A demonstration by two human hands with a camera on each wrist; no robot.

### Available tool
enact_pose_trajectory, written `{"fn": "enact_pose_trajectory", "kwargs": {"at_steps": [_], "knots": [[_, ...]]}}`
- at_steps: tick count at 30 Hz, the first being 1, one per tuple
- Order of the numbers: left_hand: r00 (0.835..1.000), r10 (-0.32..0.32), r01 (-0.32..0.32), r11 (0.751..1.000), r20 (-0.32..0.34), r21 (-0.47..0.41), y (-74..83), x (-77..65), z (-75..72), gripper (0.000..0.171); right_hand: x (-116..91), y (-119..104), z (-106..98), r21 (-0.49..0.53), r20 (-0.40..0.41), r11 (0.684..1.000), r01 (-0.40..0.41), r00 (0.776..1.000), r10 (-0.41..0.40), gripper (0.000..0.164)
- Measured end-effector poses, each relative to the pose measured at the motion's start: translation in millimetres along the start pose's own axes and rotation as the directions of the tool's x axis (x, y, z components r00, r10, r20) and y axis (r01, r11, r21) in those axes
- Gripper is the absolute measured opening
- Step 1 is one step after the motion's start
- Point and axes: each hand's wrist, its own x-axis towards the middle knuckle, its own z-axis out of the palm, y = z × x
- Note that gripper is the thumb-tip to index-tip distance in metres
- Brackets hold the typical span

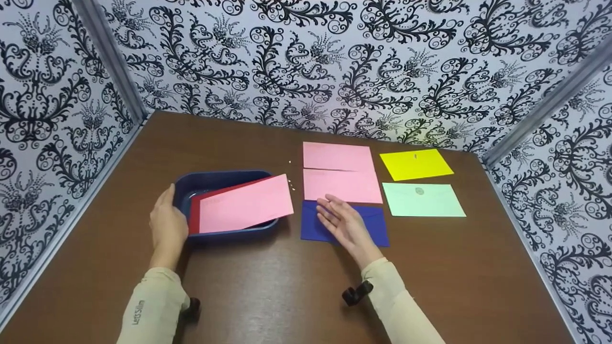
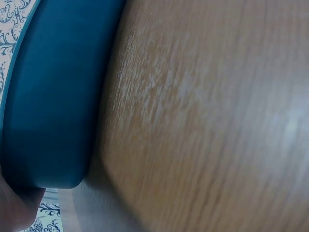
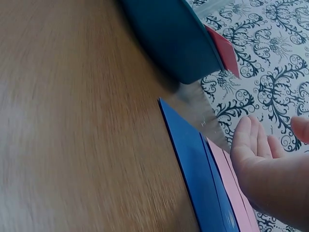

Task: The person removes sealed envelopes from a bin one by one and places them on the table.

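A dark blue plastic tub (image 1: 229, 235) stands on the left of the table. Inside it, a red envelope (image 1: 194, 215) lies under a pink envelope (image 1: 246, 203), both slanting past the tub's right rim. My left hand (image 1: 168, 222) holds the tub's left end; its thumb is hidden in the head view. Over a blue envelope (image 1: 311, 224) hovers my right hand (image 1: 346, 224), fingers loosely extended and holding nothing. Behind the blue envelope lie pink envelopes (image 1: 339, 186), one overlapping another. The right wrist view shows the right hand (image 3: 265, 174) above the envelopes.
To the right lie a yellow envelope (image 1: 416, 165) and a mint green envelope (image 1: 423, 200) with a round seal. Small white bits (image 1: 290, 184) lie between tub and pink envelopes. Patterned walls (image 1: 306, 62) enclose the brown table (image 1: 267, 296) at back and sides.
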Motion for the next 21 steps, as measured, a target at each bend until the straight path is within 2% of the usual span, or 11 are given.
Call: {"fn": "enact_pose_trajectory", "kwargs": {"at_steps": [5, 12, 21], "knots": [[1.000, -0.002, 0.002, 1.000, -0.007, -0.008, -0.1, 0.1, 0.2, 0.056, 1.2, 4.8, 7.9, -0.008, 0.011, 1.000, -0.009, 1.000, 0.009, 0.036], [0.999, -0.015, 0.015, 1.000, 0.029, -0.003, 0.8, -0.6, -0.9, 0.059, 2.9, 10.1, 16.4, -0.005, 0.037, 1.000, -0.006, 0.999, 0.007, 0.037], [0.999, -0.026, 0.026, 1.000, 0.032, -0.006, 0.6, -0.6, -1.5, 0.058, 8.1, 15.7, 23.7, -0.031, 0.048, 0.999, -0.017, 0.999, 0.019, 0.041]]}}
